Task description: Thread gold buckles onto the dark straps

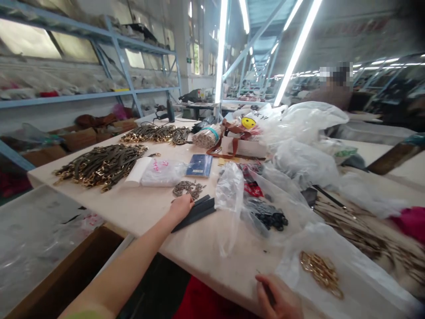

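My left hand (pixel 182 208) reaches over the table with its fingers closed, at the left end of some dark flat strips (pixel 198 213). Whatever its fingertips may hold is hidden. Just beyond it lies a small heap of metal pieces (pixel 187 189). Close to the table's front edge, my right hand (pixel 278 296) has curled fingers with a dark patch between thumb and fingers, too blurred to name. Gold-coloured metal rings (pixel 321 272) lie on clear plastic to its right. A plastic bag with black small parts (pixel 269 217) sits farther up.
Dark straps with gold buckles (pixel 99 166) are piled at the left. A blue booklet (pixel 198 165) lies beside a white plastic-wrapped packet (pixel 162 172). Plastic bags (pixel 299 128) crowd the right side. An open cardboard box (pixel 76 270) stands below the table's left edge. A person (pixel 332 91) is in the background.
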Demonstrator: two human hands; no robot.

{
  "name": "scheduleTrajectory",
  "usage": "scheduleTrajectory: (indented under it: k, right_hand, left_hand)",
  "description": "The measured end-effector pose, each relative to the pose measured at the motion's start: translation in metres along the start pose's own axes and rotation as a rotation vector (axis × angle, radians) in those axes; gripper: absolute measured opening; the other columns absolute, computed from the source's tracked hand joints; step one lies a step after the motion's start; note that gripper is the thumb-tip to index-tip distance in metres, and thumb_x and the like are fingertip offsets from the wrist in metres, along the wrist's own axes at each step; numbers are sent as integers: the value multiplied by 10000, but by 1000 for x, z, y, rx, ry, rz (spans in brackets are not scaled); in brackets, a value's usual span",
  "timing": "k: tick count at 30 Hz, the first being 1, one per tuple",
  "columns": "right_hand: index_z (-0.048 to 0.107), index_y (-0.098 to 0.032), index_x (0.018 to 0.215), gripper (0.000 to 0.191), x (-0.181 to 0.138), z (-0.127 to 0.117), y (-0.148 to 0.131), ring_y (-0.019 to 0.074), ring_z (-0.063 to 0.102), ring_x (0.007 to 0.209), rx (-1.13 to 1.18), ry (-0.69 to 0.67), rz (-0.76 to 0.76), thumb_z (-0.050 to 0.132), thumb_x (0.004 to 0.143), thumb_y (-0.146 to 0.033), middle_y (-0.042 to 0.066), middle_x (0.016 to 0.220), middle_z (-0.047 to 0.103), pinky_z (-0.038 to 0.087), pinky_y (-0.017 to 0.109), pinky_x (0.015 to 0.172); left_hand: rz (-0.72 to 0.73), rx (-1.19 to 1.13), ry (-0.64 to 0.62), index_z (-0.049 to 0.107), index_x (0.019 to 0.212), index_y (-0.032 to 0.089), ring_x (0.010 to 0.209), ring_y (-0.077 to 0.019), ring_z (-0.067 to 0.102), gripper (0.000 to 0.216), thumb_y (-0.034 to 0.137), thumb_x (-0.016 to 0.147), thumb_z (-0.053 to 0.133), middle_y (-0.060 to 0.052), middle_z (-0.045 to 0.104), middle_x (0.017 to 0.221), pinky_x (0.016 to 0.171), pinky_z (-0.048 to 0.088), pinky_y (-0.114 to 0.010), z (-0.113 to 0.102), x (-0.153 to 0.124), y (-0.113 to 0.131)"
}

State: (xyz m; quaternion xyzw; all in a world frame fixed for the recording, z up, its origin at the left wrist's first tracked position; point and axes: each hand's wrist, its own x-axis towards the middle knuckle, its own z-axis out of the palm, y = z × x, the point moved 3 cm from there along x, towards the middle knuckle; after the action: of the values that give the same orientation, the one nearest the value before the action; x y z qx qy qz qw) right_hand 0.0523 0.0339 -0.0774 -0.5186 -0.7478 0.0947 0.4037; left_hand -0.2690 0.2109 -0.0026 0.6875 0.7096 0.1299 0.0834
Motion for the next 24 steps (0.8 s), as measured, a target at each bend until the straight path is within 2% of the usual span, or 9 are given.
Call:
scheduleTrajectory:
  k: [3, 5, 12, 14, 17, 19, 20, 21, 24]
  right_hand:
    - [589, -213, 839, 130, 5, -8, -10, 182, 613, 684, -15, -26, -11, 463, 810, -227, 41, 741, 641, 504, 298, 626]
    - [575, -207, 828, 127, 7, -13, -16, 180, 598, 694, -3, -47, 23, 451, 807, -189, 34, 735, 625, 487, 305, 640]
    - [558, -202, 876, 154, 6, -50, -25, 162, 553, 710, 131, -26, -76, 440, 804, -134, 29, 733, 597, 444, 279, 646]
    - [551, -198, 906, 167, 11, -68, -15, 163, 549, 720, 98, 11, -70, 427, 814, -135, 37, 759, 594, 441, 284, 661]
    - [538, -175, 943, 168, 31, -92, 13, 158, 544, 684, -21, 77, 53, 422, 823, -153, 43, 784, 583, 440, 284, 659]
    - [537, -165, 964, 175, 51, -101, 30, 156, 553, 712, -140, 73, 127, 430, 826, -161, 52, 843, 587, 437, 277, 685]
    - [541, -168, 971, 178, 64, -102, 37, 155, 560, 752, -208, 49, 149, 429, 832, -161, 55, 883, 590, 433, 268, 708]
    - [548, -175, 974, 180, 76, -100, 43, 154, 564, 796, -272, 15, 162, 429, 839, -162, 55, 917, 592, 426, 258, 729]
    - [584, -186, 905, 138, 109, -84, 55, 168, 576, 802, -414, -86, 198, 462, 840, -185, 60, 892, 603, 415, 259, 692]
  left_hand:
    - [0, 19, 22, 586, 929, 176, 894, -225, 580, 190, 291, 800, 507, -90, 639, 953, 784, 406, -283, -2, -5, 7]
    - [9, 28, 13, 604, 883, 176, 908, -225, 576, 196, 321, 795, 506, -88, 639, 967, 792, 401, -274, -3, -5, 10]
    - [-18, 43, -22, 598, 715, 170, 707, -203, 600, 172, 339, 713, 563, -46, 657, 744, 601, 408, -235, -5, 6, 20]
    - [-6, 52, 44, 576, 740, 169, 728, -207, 587, 179, 342, 732, 529, -50, 641, 763, 608, 397, -245, -15, 1, 30]
    - [31, 3, 227, 535, 820, 178, 738, -194, 560, 225, 385, 785, 453, -39, 606, 796, 639, 386, -256, -40, -24, 56]
    - [59, -187, 319, 519, 785, 189, 641, -165, 531, 238, 422, 739, 518, 0, 571, 700, 600, 383, -246, -54, -52, 82]
    - [59, -324, 285, 510, 764, 194, 595, -150, 509, 253, 434, 702, 558, 22, 544, 645, 571, 381, -236, -56, -68, 97]
    - [49, -497, 175, 502, 753, 199, 559, -136, 483, 268, 444, 679, 579, 40, 515, 603, 535, 375, -224, -52, -84, 113]
    - [-88, -968, -295, 460, 675, 194, 502, -97, 445, 275, 417, 641, 618, 56, 500, 550, 492, 355, -191, -19, -128, 161]
